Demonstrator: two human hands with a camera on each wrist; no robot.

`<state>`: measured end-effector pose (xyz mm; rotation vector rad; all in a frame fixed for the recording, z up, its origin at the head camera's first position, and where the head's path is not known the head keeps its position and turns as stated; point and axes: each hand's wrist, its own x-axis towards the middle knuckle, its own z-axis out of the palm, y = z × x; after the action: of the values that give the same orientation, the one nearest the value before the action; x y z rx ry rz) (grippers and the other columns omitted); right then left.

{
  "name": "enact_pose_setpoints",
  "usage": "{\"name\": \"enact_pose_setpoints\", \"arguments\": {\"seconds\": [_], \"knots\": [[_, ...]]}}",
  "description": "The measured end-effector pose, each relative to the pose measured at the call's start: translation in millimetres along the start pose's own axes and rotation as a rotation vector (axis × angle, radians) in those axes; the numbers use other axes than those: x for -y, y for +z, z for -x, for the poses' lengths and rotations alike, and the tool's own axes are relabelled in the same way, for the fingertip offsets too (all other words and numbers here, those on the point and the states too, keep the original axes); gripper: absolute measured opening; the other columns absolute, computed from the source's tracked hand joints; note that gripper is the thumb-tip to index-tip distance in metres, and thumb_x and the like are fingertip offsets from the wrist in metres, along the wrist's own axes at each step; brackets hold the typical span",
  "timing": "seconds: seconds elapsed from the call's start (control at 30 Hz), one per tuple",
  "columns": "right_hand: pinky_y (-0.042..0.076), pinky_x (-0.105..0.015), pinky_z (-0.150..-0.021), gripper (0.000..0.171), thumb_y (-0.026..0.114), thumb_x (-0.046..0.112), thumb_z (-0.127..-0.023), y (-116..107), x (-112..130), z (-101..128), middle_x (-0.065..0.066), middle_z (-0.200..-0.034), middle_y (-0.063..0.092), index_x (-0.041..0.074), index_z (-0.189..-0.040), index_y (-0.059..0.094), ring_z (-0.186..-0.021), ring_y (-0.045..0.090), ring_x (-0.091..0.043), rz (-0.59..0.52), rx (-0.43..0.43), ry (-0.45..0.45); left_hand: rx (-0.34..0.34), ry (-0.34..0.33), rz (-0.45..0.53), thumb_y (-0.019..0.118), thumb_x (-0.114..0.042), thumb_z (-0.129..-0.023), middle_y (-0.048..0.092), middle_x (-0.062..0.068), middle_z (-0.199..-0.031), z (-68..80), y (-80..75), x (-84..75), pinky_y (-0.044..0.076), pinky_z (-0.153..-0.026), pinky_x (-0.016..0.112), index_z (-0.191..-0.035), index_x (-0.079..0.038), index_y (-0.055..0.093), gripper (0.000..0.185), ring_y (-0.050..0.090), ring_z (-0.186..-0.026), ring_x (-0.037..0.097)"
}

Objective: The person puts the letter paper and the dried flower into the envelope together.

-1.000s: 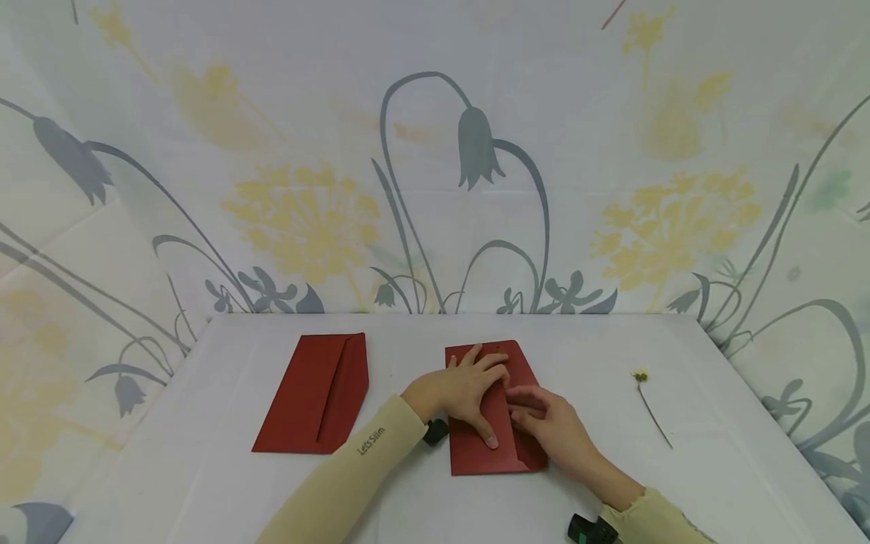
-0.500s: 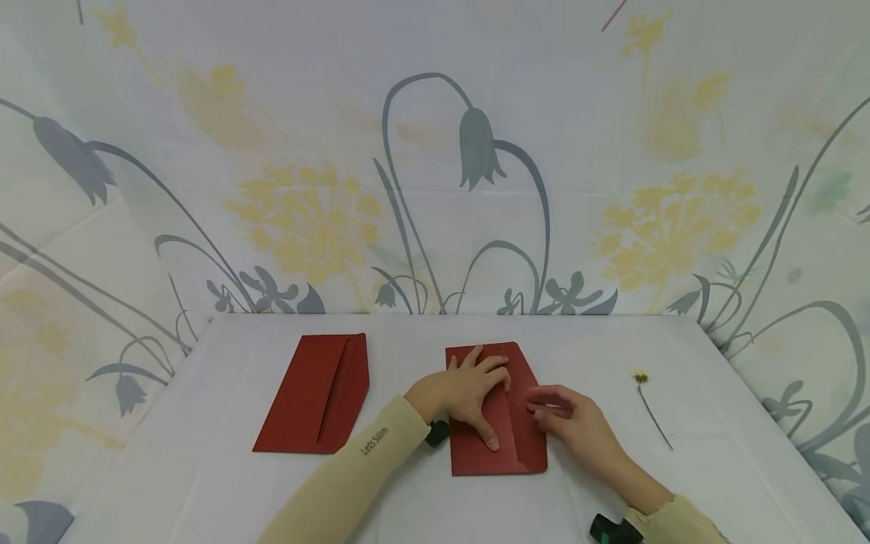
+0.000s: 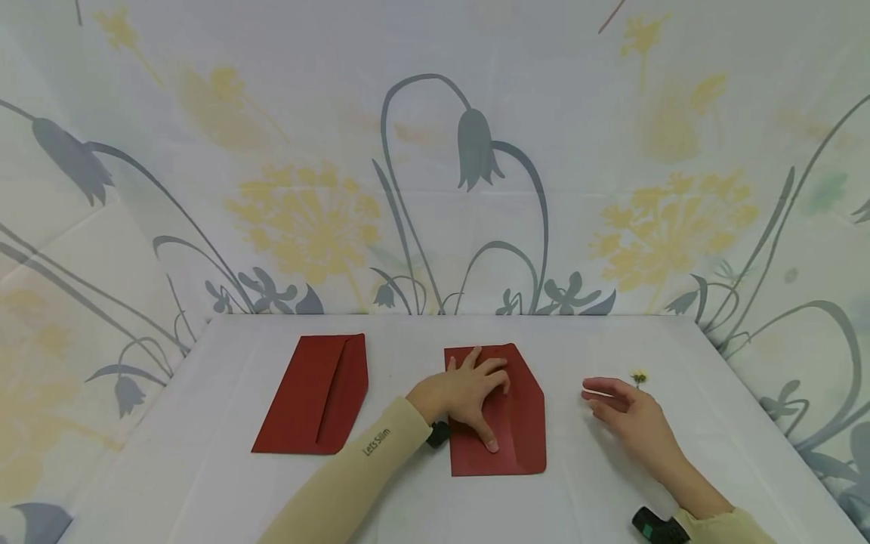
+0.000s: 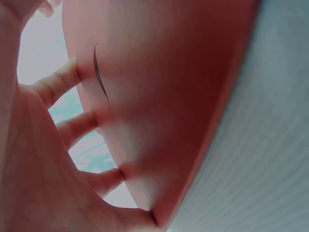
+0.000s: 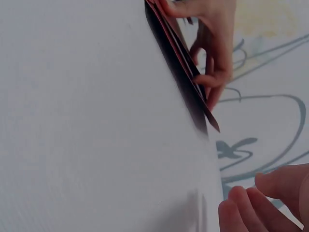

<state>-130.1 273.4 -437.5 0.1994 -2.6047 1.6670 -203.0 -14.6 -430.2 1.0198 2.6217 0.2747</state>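
My left hand [image 3: 469,391] lies with spread fingers on a red envelope [image 3: 530,434] in the middle of the table, its flap side up and the flap out to the right. Close up in the left wrist view, the fingertips [image 4: 113,180] press on the envelope's red paper [image 4: 159,101]. To the right, my right hand [image 3: 633,420] is over the table with loosely bent fingers and nothing in them. Just beyond it shows the yellow head of a small stemmed flower [image 3: 639,376]; the hand covers most of the stem. The right wrist view shows the envelope edge-on [image 5: 181,60].
A second red envelope [image 3: 299,408] lies to the left, near my left forearm. The white table [image 3: 408,521] ends at a flower-printed cloth backdrop [image 3: 326,98]. Black wrist cameras sit on both wrists, the right one [image 3: 658,524] near the front edge.
My right hand has left the envelope's opening and moved right, towards the flower, covering its stem. The envelope's front has settled flat. My left hand stays where it was.
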Motion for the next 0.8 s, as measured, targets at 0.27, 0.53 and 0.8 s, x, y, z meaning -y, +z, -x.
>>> {"name": "enact_pose_setpoints", "arguments": {"seconds": [0.27,0.53,0.8], "knots": [[0.053,-0.015,-0.074,0.035,0.066,0.007,-0.096,-42,-6,2,-0.014,-0.115,0.07,-0.007,-0.127,0.06,-0.093,0.062,0.012,0.133,-0.117,0.008,0.003,-0.008,0.007,0.088,-0.062,-0.062,0.021,-0.005,-0.162,0.9,-0.8,-1.4,0.021,-0.109,0.07,-0.112,-0.03,0.047,0.072,0.006,-0.15,0.039],[0.051,-0.011,-0.071,0.037,0.065,0.012,-0.097,-71,-21,0,0.012,-0.105,0.07,-0.008,-0.128,0.058,-0.088,0.057,0.019,0.175,-0.191,0.074,0.003,-0.006,0.0,0.087,-0.063,-0.062,0.021,-0.005,-0.161,0.4,-1.0,-0.7,0.022,-0.108,0.071,-0.113,-0.029,0.047,0.073,0.006,-0.15,0.039],[0.054,-0.017,-0.066,0.039,0.065,0.016,-0.097,-79,-37,-1,0.004,-0.106,0.071,-0.007,-0.128,0.058,-0.083,0.053,0.019,0.231,-0.196,0.155,0.006,-0.005,0.004,0.087,-0.064,-0.061,0.021,-0.005,-0.162,-0.9,0.5,0.4,0.021,-0.108,0.071,-0.113,-0.03,0.047,0.074,0.006,-0.15,0.04]]}}
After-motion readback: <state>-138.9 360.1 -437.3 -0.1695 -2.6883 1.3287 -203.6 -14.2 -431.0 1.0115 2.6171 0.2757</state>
